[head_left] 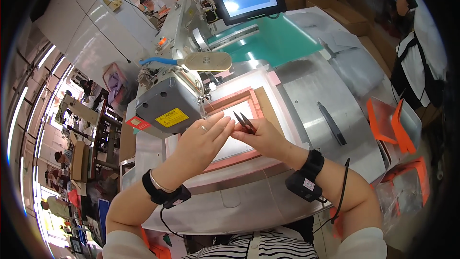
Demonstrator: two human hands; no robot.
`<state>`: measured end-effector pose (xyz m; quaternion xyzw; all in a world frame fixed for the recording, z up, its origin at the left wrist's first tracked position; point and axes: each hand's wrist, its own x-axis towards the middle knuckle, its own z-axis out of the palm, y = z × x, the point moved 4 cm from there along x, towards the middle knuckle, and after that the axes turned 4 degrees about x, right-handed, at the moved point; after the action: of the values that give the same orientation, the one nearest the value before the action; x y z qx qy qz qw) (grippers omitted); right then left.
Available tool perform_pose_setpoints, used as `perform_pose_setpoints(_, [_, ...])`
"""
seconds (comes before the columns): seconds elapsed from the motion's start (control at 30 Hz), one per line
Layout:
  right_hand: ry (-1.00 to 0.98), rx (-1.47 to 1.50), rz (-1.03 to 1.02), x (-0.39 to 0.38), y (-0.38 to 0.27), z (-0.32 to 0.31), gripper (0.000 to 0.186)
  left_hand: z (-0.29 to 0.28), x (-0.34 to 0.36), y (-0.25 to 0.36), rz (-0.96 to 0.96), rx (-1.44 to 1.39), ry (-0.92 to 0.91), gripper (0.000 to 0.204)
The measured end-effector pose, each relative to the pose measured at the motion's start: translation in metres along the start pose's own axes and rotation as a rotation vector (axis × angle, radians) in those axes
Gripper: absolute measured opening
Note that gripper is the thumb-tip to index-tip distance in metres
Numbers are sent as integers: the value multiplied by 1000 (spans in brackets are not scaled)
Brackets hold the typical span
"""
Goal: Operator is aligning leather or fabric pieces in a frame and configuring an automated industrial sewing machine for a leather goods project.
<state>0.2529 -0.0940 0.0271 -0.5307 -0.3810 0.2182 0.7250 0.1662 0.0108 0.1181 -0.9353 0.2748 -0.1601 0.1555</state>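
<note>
My right hand (261, 136) is closed around dark thread snips (246, 123), whose two pointed blades stand apart and point up and away from me. Close beside it, my left hand (203, 139) has its fingers stretched out, with the fingertips near the snips; nothing shows in it. Both hands are over a pink-edged clamp frame (230, 162) with a white sheet (229, 149) inside. Just beyond my left hand is the grey head of a sewing machine (160, 97), its needle area partly hidden by my fingers.
A screen (249, 1) stands at the back above a green panel (268, 43). A pen-like tool (331, 123) lies on the metal table (306, 91) at right. Orange-edged bins (383, 120) stand beyond its right edge. A blue-handled flat paddle (208, 61) juts over the machine.
</note>
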Motion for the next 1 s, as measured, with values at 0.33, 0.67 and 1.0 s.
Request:
perform_pose_setpoints(0.33, [-374, -401, 63, -50, 16, 17, 14, 42, -53, 51, 39, -214, -15, 31])
perform_pose_setpoints(0.67, [3, -194, 135, 18, 27, -8, 16, 64, -73, 14, -430, -142, 143, 14])
perform_pose_setpoints(1.0, [296, 106, 22, 83, 68, 31, 16, 41, -76, -5, -624, 31, 314, 22])
